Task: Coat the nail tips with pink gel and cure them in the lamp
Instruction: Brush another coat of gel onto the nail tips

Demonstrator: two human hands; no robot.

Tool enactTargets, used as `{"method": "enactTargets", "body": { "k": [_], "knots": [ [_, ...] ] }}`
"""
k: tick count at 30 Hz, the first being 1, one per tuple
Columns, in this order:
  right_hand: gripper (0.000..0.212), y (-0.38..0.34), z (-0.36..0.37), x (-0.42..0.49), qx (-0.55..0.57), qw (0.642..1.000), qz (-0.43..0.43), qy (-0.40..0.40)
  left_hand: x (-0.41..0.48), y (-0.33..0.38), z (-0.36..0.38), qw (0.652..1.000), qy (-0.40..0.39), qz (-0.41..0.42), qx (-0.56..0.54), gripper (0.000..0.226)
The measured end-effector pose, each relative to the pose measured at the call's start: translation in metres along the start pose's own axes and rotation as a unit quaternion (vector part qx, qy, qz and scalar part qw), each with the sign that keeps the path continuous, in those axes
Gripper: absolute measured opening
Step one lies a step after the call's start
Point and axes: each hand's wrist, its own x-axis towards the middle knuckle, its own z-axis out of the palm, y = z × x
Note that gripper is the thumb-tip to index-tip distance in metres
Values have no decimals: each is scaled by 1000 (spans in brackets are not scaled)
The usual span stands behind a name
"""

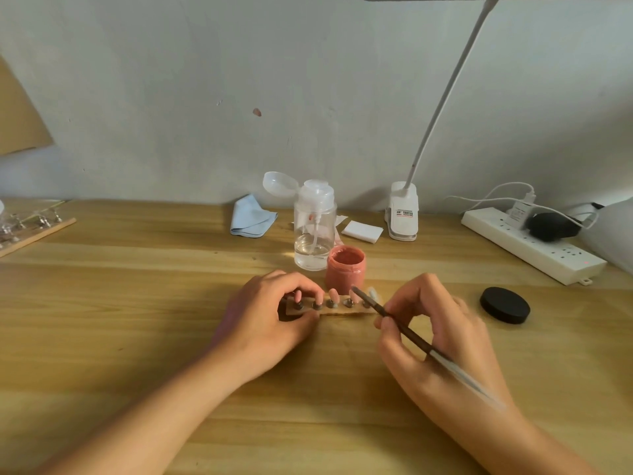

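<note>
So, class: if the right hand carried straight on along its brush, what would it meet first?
Probably the nail tip on the wooden strip, just ahead of the brush held by the right hand. The open pink gel jar stands behind it. Depth is unclear.

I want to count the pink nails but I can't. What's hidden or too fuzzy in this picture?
All in the head view:
- Left end of the holder strip: covered by the left hand's fingers, so nail tips there cannot be counted.
- The rightmost nail tip: blurred behind the right hand's brush; coating unclear.
- Head of the desk lamp: cut off by the top edge.
- The clamp label: too small to read.
</note>
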Motion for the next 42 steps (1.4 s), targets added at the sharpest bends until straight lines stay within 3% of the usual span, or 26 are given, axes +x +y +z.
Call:
{"method": "enactTargets", "body": {
  "k": [7,12,22,26,31,37,39,42],
  "knots": [
    [11,1,-2,-2,2,1000,7,24,0,0,-2,1000,-9,-1,1,22],
    [13,2,0,-2,-13,1000,7,1,0,0,0,1000,-4,-3,6,21],
    [15,-3,-9,3,71,991,16,110,1,1,-1,1000,-6,-13,14,24],
    [14,-1,-13,33,127,985,95,68,1,0,1,1000,-1,-20,10,20],
    [4,11,-6,83,120,971,207,8,1,-2,1,999,4,-35,10,26],
    [6,19,15,104,73,969,225,-65,1,-4,1,1000,4,-23,21,19],
    [6,19,12,102,85,969,227,-52,1,-4,1,1000,5,-20,17,19],
    [9,15,-2,83,172,966,190,40,1,-2,1,1000,4,-27,10,19]
  ]
}}
